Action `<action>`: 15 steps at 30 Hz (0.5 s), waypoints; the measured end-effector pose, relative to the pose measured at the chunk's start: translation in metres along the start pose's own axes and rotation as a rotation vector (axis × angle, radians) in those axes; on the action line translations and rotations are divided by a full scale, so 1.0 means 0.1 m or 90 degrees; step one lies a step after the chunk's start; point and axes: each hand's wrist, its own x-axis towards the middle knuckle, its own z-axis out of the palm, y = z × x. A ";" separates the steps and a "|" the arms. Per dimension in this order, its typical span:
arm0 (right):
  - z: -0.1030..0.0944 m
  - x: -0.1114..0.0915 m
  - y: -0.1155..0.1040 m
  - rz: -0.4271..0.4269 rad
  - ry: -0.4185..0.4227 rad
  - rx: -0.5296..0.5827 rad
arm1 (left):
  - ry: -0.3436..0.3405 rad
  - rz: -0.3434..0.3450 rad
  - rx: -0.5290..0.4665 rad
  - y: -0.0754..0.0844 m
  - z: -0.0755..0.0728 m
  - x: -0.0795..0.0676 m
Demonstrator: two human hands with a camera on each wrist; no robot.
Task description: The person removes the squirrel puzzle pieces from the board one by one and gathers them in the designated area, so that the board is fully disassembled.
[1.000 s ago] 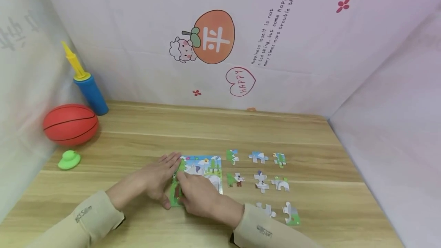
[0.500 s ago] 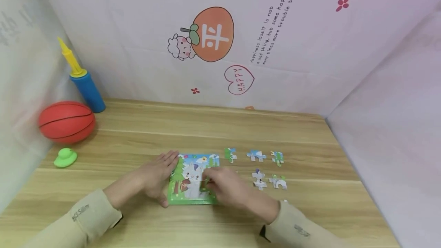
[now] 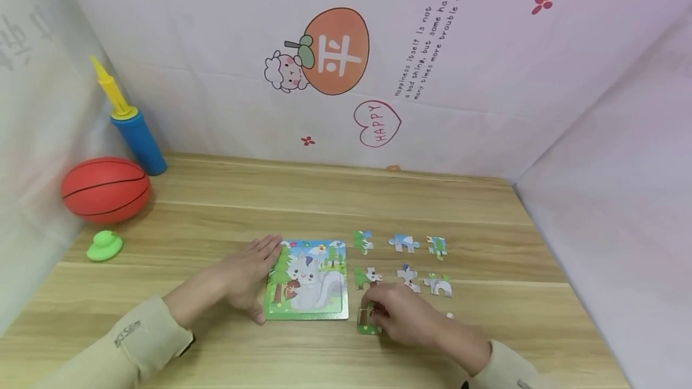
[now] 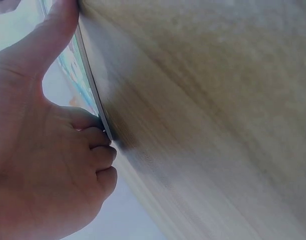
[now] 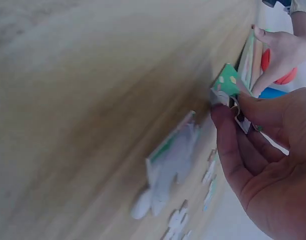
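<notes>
My left hand (image 3: 243, 281) rests along the left edge of the puzzle board (image 3: 308, 317), thumb at the near corner and fingers at the far one. The board carries a picture of a grey squirrel with an acorn among trees. In the left wrist view the hand (image 4: 47, 150) has its thumb and fingertips on the board's edge. Just right of the board, my right hand (image 3: 405, 314) pinches a green puzzle piece (image 3: 367, 326) with a brown trunk on it. The right wrist view shows this puzzle piece (image 5: 227, 80) tilted between thumb and fingers.
Loose puzzle pieces lie in rows right of the board, including a blue one (image 3: 404, 243) and a tree one (image 3: 437, 247). Farther left are a red ball (image 3: 106, 189), a green duck (image 3: 105, 245) and a blue and yellow pump (image 3: 137, 140). Fabric walls surround the table.
My right hand has moved right from over the board, carrying the puzzle piece to the table beside it, and the whole squirrel picture is now uncovered. The left hand has stayed in place.
</notes>
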 end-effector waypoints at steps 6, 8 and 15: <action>0.04 0.00 -0.01 0.046 -0.018 -0.078 | -0.002 -0.001 -0.001 0.01 -0.01 -0.01; 0.05 0.00 -0.01 0.056 -0.029 -0.114 | -0.002 -0.001 -0.001 0.02 0.00 -0.01; 0.10 -0.01 -0.01 0.044 -0.017 -0.179 | -0.006 -0.011 -0.018 0.03 0.03 -0.03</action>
